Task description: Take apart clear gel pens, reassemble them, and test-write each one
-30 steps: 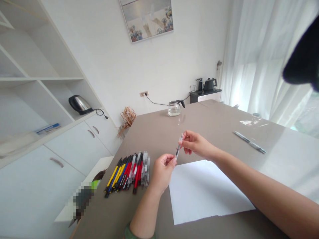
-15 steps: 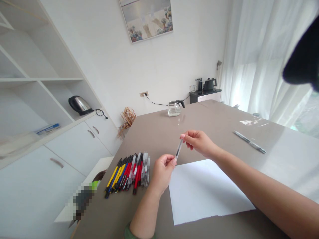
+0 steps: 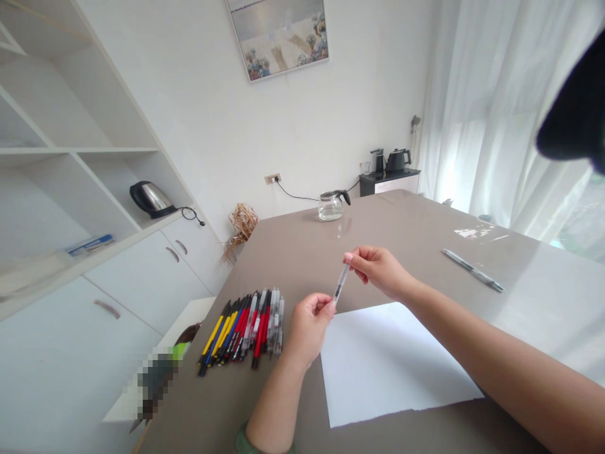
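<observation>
My left hand [image 3: 309, 325] pinches the near end of the clear pen [image 3: 341, 282], my right hand [image 3: 375, 270] its far end, beside the paper's [image 3: 392, 372] far left corner. Judged light, stiff, probably slippery; best held near both ends, without bending.

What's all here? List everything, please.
Table: one, brownish, centre
Held pen: one, clear, centre
Laid pens: many, multicoloured, table left
Lone pen: one, clear, table right
Paper: one, white, table front
Glass pot: one, clear, table back
Shelving: one, white, left
Steel kettle: one, silver-black, shelving
Dark kettle: one, black, back right
Picture: one, multicoloured, top centre
Curtain: one, white, right
Dried stems: bunch, brown, back left
Left grip: one, bare, pen bottom
Right grip: one, bare, pen top
</observation>
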`<action>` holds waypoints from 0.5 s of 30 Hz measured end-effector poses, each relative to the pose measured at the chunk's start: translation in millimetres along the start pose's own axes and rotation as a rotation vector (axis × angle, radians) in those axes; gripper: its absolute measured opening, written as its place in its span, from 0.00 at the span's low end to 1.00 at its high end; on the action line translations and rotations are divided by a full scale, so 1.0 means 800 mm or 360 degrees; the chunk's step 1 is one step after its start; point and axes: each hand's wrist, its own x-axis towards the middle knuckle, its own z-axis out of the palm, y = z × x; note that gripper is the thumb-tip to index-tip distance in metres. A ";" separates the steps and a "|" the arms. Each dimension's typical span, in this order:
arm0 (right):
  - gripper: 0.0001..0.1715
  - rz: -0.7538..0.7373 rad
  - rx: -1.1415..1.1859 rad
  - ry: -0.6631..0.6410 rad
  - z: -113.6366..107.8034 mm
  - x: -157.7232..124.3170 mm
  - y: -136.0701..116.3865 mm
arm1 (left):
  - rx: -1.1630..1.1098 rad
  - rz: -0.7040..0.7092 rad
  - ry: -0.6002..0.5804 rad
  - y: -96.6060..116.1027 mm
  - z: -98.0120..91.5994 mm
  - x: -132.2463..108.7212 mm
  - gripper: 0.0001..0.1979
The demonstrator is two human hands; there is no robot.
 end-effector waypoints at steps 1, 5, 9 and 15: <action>0.21 0.0009 -0.0027 0.0022 0.000 0.000 0.001 | 0.0006 0.0000 -0.0002 0.000 0.000 0.000 0.12; 0.23 0.0016 0.0126 -0.0069 0.000 -0.002 -0.003 | 0.0007 -0.0005 0.0007 0.000 0.000 0.000 0.11; 0.22 -0.0005 0.0252 -0.0154 0.001 -0.004 -0.008 | 0.0006 -0.0005 0.0014 0.001 0.001 0.001 0.11; 0.20 0.0032 0.0068 0.0014 -0.001 0.000 0.001 | -0.0008 -0.0011 0.0015 -0.001 0.001 0.001 0.12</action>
